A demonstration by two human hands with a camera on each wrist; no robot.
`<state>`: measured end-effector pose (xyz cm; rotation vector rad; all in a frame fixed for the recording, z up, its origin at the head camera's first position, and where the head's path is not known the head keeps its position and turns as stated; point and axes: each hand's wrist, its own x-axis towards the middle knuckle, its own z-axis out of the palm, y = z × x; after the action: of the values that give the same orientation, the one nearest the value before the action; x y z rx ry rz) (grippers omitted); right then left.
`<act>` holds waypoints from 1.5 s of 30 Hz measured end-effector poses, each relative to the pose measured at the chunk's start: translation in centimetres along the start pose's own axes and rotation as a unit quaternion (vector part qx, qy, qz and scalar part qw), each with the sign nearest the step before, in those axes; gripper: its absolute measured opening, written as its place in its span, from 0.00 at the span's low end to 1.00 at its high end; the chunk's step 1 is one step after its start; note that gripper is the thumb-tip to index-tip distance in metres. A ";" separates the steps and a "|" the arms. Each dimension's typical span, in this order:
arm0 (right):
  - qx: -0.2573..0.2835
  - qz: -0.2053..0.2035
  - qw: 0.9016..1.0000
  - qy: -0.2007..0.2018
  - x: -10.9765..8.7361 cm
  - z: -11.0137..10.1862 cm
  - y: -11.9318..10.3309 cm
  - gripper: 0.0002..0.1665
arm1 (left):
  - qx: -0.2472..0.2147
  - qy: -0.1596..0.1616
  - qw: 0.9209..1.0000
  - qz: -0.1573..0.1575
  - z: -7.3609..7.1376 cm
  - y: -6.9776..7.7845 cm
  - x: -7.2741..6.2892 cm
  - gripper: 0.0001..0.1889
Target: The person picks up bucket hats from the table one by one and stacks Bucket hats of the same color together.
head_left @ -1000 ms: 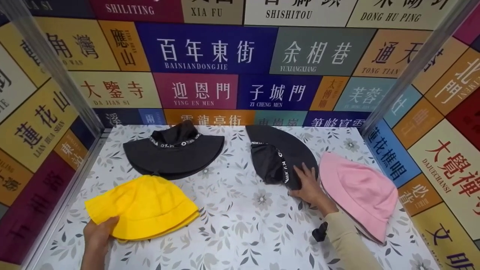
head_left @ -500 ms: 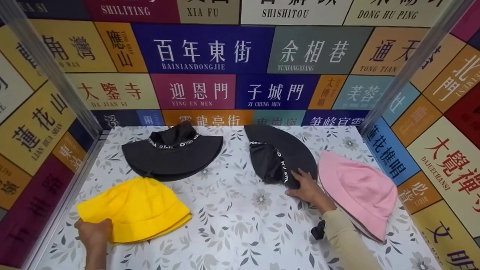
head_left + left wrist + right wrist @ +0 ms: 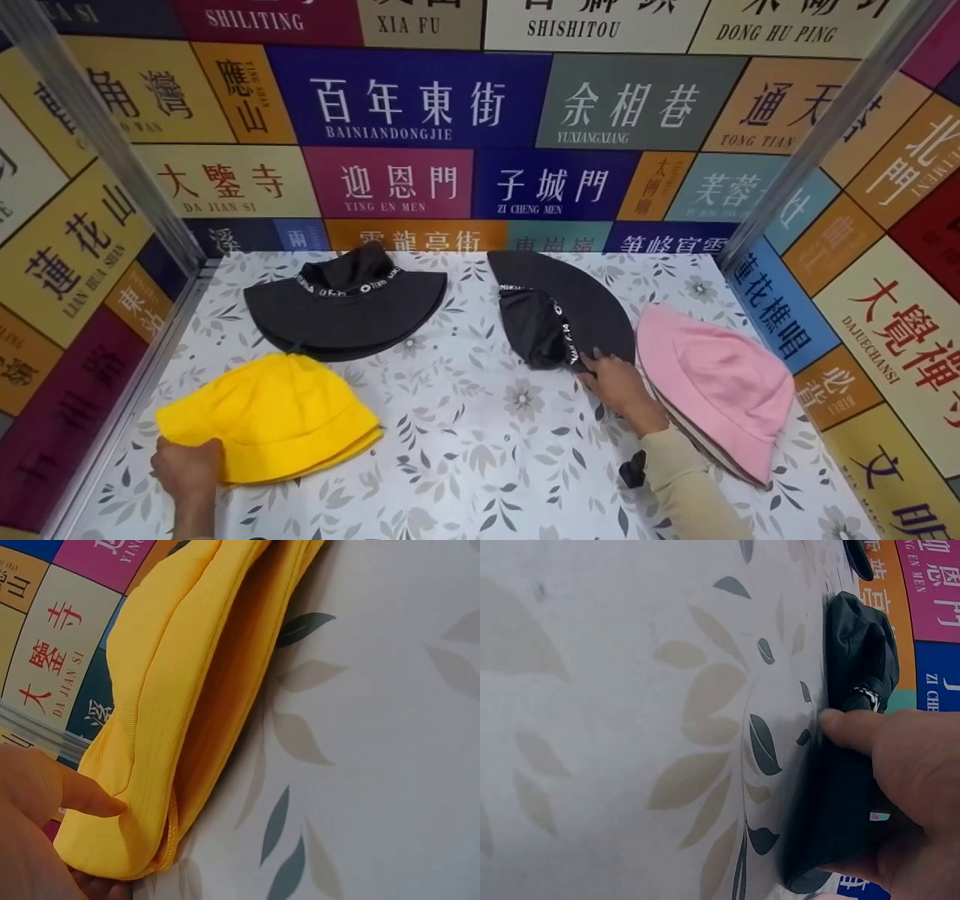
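Hands apart: left hand [image 3: 187, 466] pinches yellow cloth bucket hat [image 3: 277, 420] at eight o'clock, right hand [image 3: 622, 390] grips black wide-brimmed fabric hat [image 3: 589, 300] at four. A careless tug toward three could shove the pink cloth bucket hat [image 3: 720, 390] beside it. Below, white leaf-printed tabletop [image 3: 457, 442]; at twelve, colourful sign-panelled wall [image 3: 409, 97].
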<state>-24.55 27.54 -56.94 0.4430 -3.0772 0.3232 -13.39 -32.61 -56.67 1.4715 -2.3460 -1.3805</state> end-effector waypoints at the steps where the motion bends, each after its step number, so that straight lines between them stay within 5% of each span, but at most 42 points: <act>1: -0.013 -0.009 1.000 0.018 -0.1 0.1 -0.1 0.25 | 0.012 0.001 1.000 0.001 0.0 0.0 -0.1 0.42; 7: -0.040 -0.039 0.992 0.112 -0.2 0.7 -0.7 0.14 | 0.108 0.048 0.991 0.056 0.7 0.3 -0.9 0.40; 14: -0.008 0.024 0.989 0.147 0.3 0.7 -1.4 0.04 | 0.174 0.102 0.971 0.132 1.9 0.5 -1.9 0.33; 18: 0.073 0.065 0.983 0.157 0.3 -0.1 -1.1 0.09 | 0.232 0.089 0.954 0.165 1.9 0.3 -2.3 0.24; 22: 0.139 0.075 0.968 0.196 -0.1 -0.7 -0.6 0.15 | 0.277 0.044 0.945 0.166 2.0 0.8 -2.6 0.19; 32: 0.164 0.050 0.932 0.320 -0.7 -1.4 -0.3 0.16 | 0.229 0.035 0.940 0.251 3.1 1.4 -3.9 0.19; 38: 0.179 0.023 0.906 0.383 -0.8 -2.8 -0.8 0.15 | 0.161 -0.019 0.941 0.296 4.1 2.4 -5.1 0.25; 45: 0.199 0.012 0.900 0.388 -1.5 -4.1 -1.8 0.15 | 0.183 -0.065 0.898 0.394 5.9 3.4 -6.7 0.35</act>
<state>-22.68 27.10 -52.59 0.1987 -2.2286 0.8859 -14.82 -23.27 -55.23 0.3132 -2.8783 -0.8584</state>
